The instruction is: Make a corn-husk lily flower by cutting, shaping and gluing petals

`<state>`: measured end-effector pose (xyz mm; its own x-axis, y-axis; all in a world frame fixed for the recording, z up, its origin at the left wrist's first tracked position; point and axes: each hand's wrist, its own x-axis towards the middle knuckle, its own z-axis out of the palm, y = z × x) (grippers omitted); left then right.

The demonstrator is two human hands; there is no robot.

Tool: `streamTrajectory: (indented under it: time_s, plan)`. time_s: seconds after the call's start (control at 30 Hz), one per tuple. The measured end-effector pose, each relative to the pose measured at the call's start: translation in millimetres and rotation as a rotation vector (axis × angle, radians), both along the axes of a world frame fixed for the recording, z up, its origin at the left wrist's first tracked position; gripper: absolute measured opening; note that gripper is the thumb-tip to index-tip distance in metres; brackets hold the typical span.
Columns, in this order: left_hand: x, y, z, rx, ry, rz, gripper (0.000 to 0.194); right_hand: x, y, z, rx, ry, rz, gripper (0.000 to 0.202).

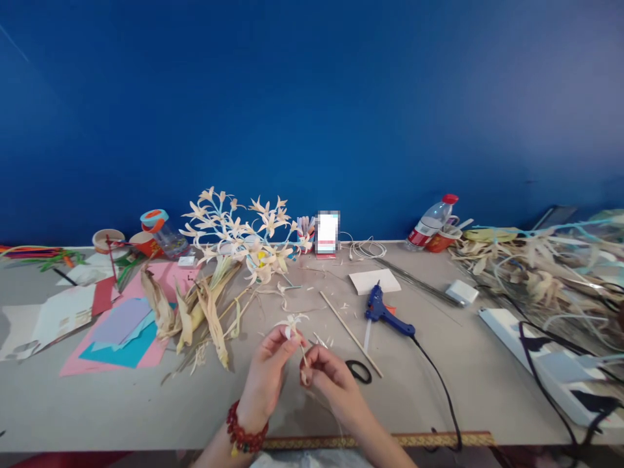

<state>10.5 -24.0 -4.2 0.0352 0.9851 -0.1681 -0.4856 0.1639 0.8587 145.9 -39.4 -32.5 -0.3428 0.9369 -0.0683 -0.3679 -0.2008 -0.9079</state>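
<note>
Near the table's front middle, my left hand (pixel 273 359) pinches a small pale flower (pixel 291 323) just under its petals. A red beaded bracelet (pixel 245 429) circles the left wrist. Close on its right, my right hand (pixel 327 376) has its fingers closed on the flower's thin stem (pixel 304 355), with a thin strand trailing below. Black scissor handles (pixel 359 372) lie beside the right hand, the blades mostly hidden behind it. A pale stick (pixel 351 333) rests slantwise beyond that hand.
A blue glue gun (pixel 389 312) lies right of centre, its cord running to the front edge. Husks (pixel 210 312) and coloured paper (pixel 119 331) cover the left. Pale flowers (pixel 244 227), a phone (pixel 327 234) and a bottle (pixel 431 223) stand behind. A power strip (pixel 541 364) lies right.
</note>
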Motion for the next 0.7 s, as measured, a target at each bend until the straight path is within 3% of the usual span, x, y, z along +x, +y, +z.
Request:
streamTrajectory:
  time_s: [0.2, 0.47, 0.6, 0.7]
  plan:
    - [-1.7, 4.1, -11.9, -0.008, 0.052, 0.044, 0.016, 14.1, -3.7, -10.5, -0.003, -0.158, -0.033, 0.033]
    - [-1.8, 9.6, -7.7, -0.075, -0.09, 0.105, 0.021, 22.9, -7.2, -13.3, 0.081, -0.26, 0.009, 0.031]
    - [-2.9, 11.2, -6.6, -0.078, -0.075, 0.091, 0.02, 26.8, -3.2, -6.0, 0.27, -0.489, 0.026, 0.026]
    - [-1.5, 10.6, -6.5, -0.049, -0.021, 0.088, 0.02, 26.0, 2.9, 3.1, 0.44, -0.649, -0.047, 0.016]
